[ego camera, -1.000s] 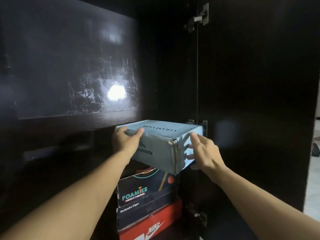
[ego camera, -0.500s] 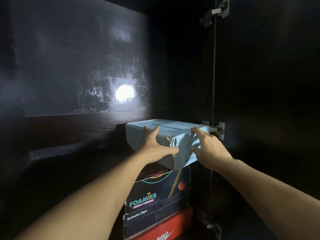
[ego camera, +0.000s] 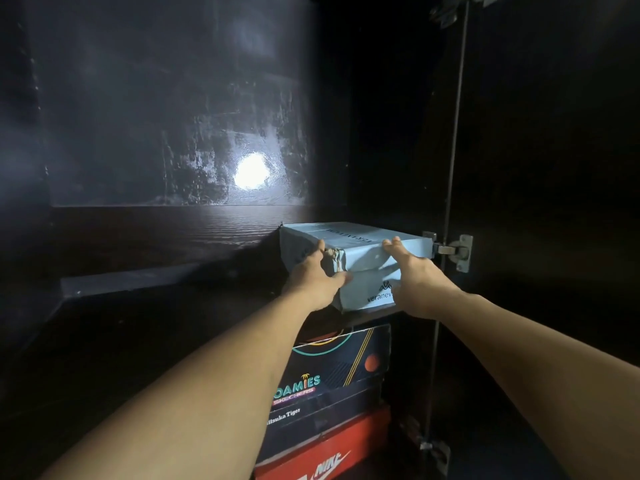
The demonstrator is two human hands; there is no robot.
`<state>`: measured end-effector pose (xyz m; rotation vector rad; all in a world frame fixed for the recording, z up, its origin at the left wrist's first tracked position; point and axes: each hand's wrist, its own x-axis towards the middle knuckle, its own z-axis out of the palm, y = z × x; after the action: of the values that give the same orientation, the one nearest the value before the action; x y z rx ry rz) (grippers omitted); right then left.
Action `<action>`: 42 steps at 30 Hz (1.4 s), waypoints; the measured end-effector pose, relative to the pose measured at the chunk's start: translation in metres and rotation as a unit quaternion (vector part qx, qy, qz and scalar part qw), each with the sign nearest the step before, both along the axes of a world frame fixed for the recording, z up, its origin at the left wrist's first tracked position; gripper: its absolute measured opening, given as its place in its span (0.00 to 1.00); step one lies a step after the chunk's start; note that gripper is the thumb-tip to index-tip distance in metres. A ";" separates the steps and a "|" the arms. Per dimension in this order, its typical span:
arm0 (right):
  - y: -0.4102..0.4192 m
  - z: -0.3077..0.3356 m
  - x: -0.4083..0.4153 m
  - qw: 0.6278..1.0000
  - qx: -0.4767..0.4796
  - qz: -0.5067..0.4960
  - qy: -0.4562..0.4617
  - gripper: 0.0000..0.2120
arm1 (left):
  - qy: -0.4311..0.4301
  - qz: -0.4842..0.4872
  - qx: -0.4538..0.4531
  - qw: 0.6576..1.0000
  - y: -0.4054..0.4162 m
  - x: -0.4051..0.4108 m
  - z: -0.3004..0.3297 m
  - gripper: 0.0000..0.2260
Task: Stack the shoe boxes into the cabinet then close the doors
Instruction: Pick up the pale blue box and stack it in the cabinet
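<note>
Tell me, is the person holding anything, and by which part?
The light blue shoe box: the left hand holds its torn front corner, the right hand its front face and top edge.

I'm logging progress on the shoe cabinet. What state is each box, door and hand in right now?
Light blue box: top of the stack, held at its front by both hands, corner torn.
Foamies box: stacked under the blue box, lid on.
Onitsuka Tiger box: beneath the Foamies box.
Red Nike box: lowest box in view.
Cabinet door: open.
Left hand: grips the torn corner.
Right hand: fingers curled over the lid edge.
</note>
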<state>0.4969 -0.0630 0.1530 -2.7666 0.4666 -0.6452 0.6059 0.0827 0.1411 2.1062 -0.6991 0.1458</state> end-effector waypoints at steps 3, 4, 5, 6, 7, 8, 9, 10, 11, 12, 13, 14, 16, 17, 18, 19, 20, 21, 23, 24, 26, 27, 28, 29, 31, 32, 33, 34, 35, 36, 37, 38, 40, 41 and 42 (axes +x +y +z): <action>-0.004 0.003 0.000 1.000 0.005 0.002 0.030 0.44 | -0.013 0.013 0.020 1.000 -0.006 -0.002 -0.003 0.40; -0.006 0.003 -0.001 0.999 -0.001 0.006 0.036 0.44 | -0.022 0.021 0.026 0.999 -0.009 -0.002 -0.001 0.40; -0.007 0.003 -0.002 0.999 -0.008 0.010 0.041 0.45 | -0.030 0.030 0.032 0.999 -0.010 -0.004 0.000 0.41; -0.007 0.003 -0.003 0.999 -0.015 0.013 0.047 0.45 | -0.036 0.037 0.039 0.998 -0.011 -0.004 0.001 0.41; -0.007 0.003 -0.004 0.998 -0.020 0.014 0.053 0.45 | -0.042 0.042 0.047 0.997 -0.011 -0.006 0.002 0.42; -0.007 0.004 -0.006 0.998 -0.022 0.014 0.060 0.45 | -0.045 0.046 0.054 0.996 -0.011 -0.008 0.003 0.42; -0.006 0.004 -0.009 0.997 -0.023 0.014 0.066 0.45 | -0.048 0.048 0.060 0.996 -0.011 -0.011 0.003 0.43; -0.006 0.005 -0.013 0.997 -0.021 0.012 0.070 0.45 | -0.050 0.049 0.063 0.996 -0.010 -0.014 0.004 0.43; -0.007 0.006 -0.018 0.997 -0.016 0.009 0.072 0.44 | -0.055 0.048 0.064 0.995 -0.010 -0.018 0.004 0.43; -0.008 0.007 -0.025 0.997 -0.011 0.003 0.071 0.43 | -0.063 0.049 0.062 0.995 -0.011 -0.023 0.005 0.42; -0.010 0.008 -0.033 0.997 -0.006 -0.006 0.071 0.42 | -0.075 0.054 0.063 0.994 -0.011 -0.030 0.006 0.41; -0.013 0.009 -0.043 0.997 0.001 -0.014 0.074 0.40 | -0.087 0.063 0.068 0.992 -0.013 -0.036 0.008 0.42; -0.019 0.013 -0.065 0.996 0.019 -0.026 0.080 0.35 | -0.115 0.080 0.085 0.987 -0.015 -0.053 0.013 0.45; -0.024 0.015 -0.080 0.996 0.032 -0.034 0.081 0.33 | -0.129 0.081 0.089 0.984 -0.017 -0.064 0.015 0.46; -0.027 0.016 -0.094 0.995 0.041 -0.043 0.082 0.31 | -0.142 0.079 0.090 0.983 -0.019 -0.075 0.017 0.45; -0.030 0.018 -0.108 0.994 0.045 -0.055 0.083 0.30 | -0.152 0.069 0.094 0.981 -0.022 -0.084 0.019 0.44; -0.033 0.019 -0.126 0.993 0.044 -0.068 0.084 0.29 | -0.157 0.047 0.096 0.982 -0.025 -0.097 0.021 0.43; -0.036 0.020 -0.144 0.992 0.041 -0.078 0.086 0.28 | -0.152 0.016 0.099 0.983 -0.028 -0.111 0.022 0.41; -0.042 0.020 -0.181 0.989 0.050 -0.099 0.094 0.25 | -0.128 -0.058 0.131 0.981 -0.036 -0.142 0.024 0.39; -0.044 0.019 -0.200 0.986 0.063 -0.113 0.107 0.24 | -0.113 -0.095 0.163 0.976 -0.041 -0.158 0.024 0.39; -0.048 0.017 -0.240 0.973 0.091 -0.143 0.156 0.21 | -0.086 -0.165 0.228 0.956 -0.052 -0.190 0.022 0.40; -0.051 0.016 -0.261 0.965 0.104 -0.155 0.183 0.21 | -0.074 -0.198 0.257 0.943 -0.059 -0.206 0.019 0.41; -0.053 0.014 -0.281 0.959 0.114 -0.166 0.201 0.21 | -0.067 -0.227 0.282 0.930 -0.067 -0.222 0.015 0.42; -0.056 0.011 -0.302 0.954 0.123 -0.176 0.209 0.22 | -0.066 -0.249 0.305 0.917 -0.074 -0.239 0.011 0.43; -0.060 0.004 -0.345 0.946 0.149 -0.198 0.210 0.23 | -0.062 -0.293 0.340 0.892 -0.090 -0.275 0.001 0.42; -0.063 0.000 -0.367 0.940 0.164 -0.209 0.213 0.24 | -0.057 -0.314 0.352 0.880 -0.099 -0.292 -0.005 0.41; -0.065 -0.005 -0.388 0.933 0.178 -0.220 0.221 0.25 | -0.052 -0.335 0.363 0.868 -0.108 -0.311 -0.012 0.39; -0.067 -0.010 -0.409 0.926 0.190 -0.231 0.232 0.26 | -0.048 -0.357 0.370 0.856 -0.117 -0.329 -0.018 0.37; -0.070 -0.015 -0.430 0.918 0.201 -0.244 0.240 0.27 | -0.045 -0.379 0.378 0.843 -0.126 -0.348 -0.025 0.33; -0.073 -0.021 -0.450 0.909 0.211 -0.260 0.247 0.28 | -0.045 -0.402 0.384 0.830 -0.135 -0.367 -0.032 0.30; -0.077 -0.027 -0.471 0.900 0.220 -0.276 0.254 0.29 | -0.048 -0.424 0.391 0.816 -0.144 -0.386 -0.038 0.29; -0.082 -0.034 -0.492 0.891 0.228 -0.293 0.261 0.29 | -0.048 -0.442 0.396 0.803 -0.155 -0.404 -0.046 0.29; -0.092 -0.048 -0.534 0.873 0.246 -0.328 0.265 0.29 | -0.043 -0.475 0.398 0.784 -0.172 -0.441 -0.062 0.30; -0.096 -0.056 -0.554 0.863 0.258 -0.345 0.264 0.30 | -0.038 -0.492 0.397 0.774 -0.179 -0.460 -0.069 0.32; -0.101 -0.064 -0.574 0.852 0.267 -0.363 0.264 0.30 | -0.030 -0.505 0.395 0.767 -0.187 -0.477 -0.078 0.33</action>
<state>-0.0772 -0.1636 0.0889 -2.1239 1.5770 0.1567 0.1289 -0.1047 0.0634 2.1074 -2.1067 -0.8178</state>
